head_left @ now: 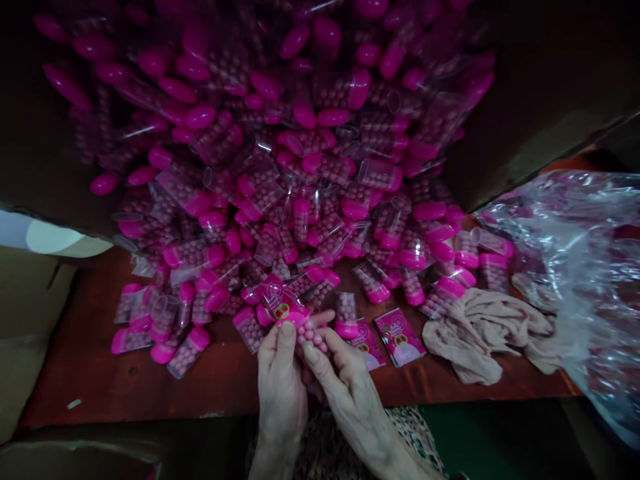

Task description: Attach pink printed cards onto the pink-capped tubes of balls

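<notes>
So there's a massive pile of clear tubs [187, 253] crowding the red table [200, 383] right beyond the hands, way too many to count. Over on the right there's one crumpled cloth [487, 327] and a shiny plastic sheet [590, 267]. I count two printed cards [400, 337] lying near the right hand [345, 377], plus a pink packet [280, 303] just past the left thumb. The tubs have bright pink caps and little pink balls inside. Left hand [283, 363] and right hand both pinch one pink-capped bunch of balls [313, 337] between thumbs and fingers, at the pile's near edge.
</notes>
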The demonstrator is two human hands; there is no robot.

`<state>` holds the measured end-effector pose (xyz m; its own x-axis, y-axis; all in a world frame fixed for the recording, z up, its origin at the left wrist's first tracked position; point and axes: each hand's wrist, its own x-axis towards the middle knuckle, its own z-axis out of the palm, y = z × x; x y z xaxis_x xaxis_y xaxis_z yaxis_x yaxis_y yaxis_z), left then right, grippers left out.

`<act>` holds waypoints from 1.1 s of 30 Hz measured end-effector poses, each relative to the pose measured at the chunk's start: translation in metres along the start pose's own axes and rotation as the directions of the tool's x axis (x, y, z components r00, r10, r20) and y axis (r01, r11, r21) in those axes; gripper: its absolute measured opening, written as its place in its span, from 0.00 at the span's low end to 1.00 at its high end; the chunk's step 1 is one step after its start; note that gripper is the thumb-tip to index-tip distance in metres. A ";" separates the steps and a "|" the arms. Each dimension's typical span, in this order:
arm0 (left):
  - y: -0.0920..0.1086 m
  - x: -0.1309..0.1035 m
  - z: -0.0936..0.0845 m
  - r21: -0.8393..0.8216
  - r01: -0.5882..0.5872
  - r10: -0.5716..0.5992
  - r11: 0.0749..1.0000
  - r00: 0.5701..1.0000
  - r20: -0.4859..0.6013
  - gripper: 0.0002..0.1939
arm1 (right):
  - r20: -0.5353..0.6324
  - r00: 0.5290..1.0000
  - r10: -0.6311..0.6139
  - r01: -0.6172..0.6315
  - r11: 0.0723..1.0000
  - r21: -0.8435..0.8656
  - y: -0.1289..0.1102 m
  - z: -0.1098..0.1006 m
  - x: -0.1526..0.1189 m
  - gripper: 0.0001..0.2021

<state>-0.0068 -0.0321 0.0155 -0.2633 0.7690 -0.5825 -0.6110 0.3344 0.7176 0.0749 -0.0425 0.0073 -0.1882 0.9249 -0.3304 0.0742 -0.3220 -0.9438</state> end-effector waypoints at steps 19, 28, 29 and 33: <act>0.003 0.008 -0.021 0.078 -0.078 0.071 0.994 0.993 0.093 0.09 | 0.065 0.998 0.027 -0.023 0.997 -0.068 -0.005 -0.005 -0.002 0.13; 0.010 0.005 -0.013 0.128 -0.051 0.044 0.991 0.997 0.058 0.12 | 0.344 0.934 0.093 -0.186 0.951 0.247 -0.002 -0.007 0.006 0.15; 0.009 0.004 -0.013 0.150 -0.045 0.038 0.988 0.998 0.051 0.12 | 0.313 0.945 0.099 -0.173 0.960 0.220 -0.003 -0.006 0.005 0.15; 0.001 0.003 -0.013 0.207 -0.025 0.020 0.978 0.999 0.028 0.11 | 0.059 0.995 0.076 -0.075 0.997 -0.013 -0.004 -0.003 -0.001 0.15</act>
<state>-0.0184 -0.0368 0.0097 -0.2543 0.7906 -0.5570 -0.4361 0.4203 0.7957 0.0774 -0.0415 0.0110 -0.2393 0.8843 -0.4010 0.1007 -0.3882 -0.9161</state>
